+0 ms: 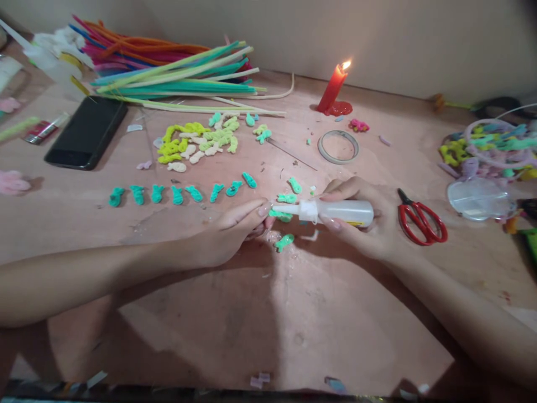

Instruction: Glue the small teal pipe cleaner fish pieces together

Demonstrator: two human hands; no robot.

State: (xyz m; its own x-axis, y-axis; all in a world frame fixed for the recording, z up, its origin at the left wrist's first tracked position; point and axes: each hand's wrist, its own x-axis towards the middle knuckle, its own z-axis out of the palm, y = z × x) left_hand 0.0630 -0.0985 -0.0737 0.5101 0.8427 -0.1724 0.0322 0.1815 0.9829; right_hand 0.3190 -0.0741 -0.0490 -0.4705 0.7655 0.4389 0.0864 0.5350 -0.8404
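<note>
My right hand [356, 215] is wrapped round a clear squeeze glue bottle [346, 211], which lies sideways with its long white nozzle pointing left. The nozzle tip reaches the fingertips of my left hand [239, 226]. Those fingers are pinched on a small green fish-shaped pipe cleaner piece [282, 216], partly hidden beneath the nozzle. More green pieces lie close by: one piece [295, 185] behind the bottle and another piece [285, 242] in front, amid shiny glue spots. To the left, several darker green pieces [177, 195] form a row.
A lit red candle [332, 89] stands at the back in melted wax. Red-handled scissors [422, 223] lie right of my right hand. Around are a tape ring [338, 147], a needle [291, 154], yellow and cream pieces [197, 140], a pipe cleaner bundle [176, 75] and a phone [86, 133].
</note>
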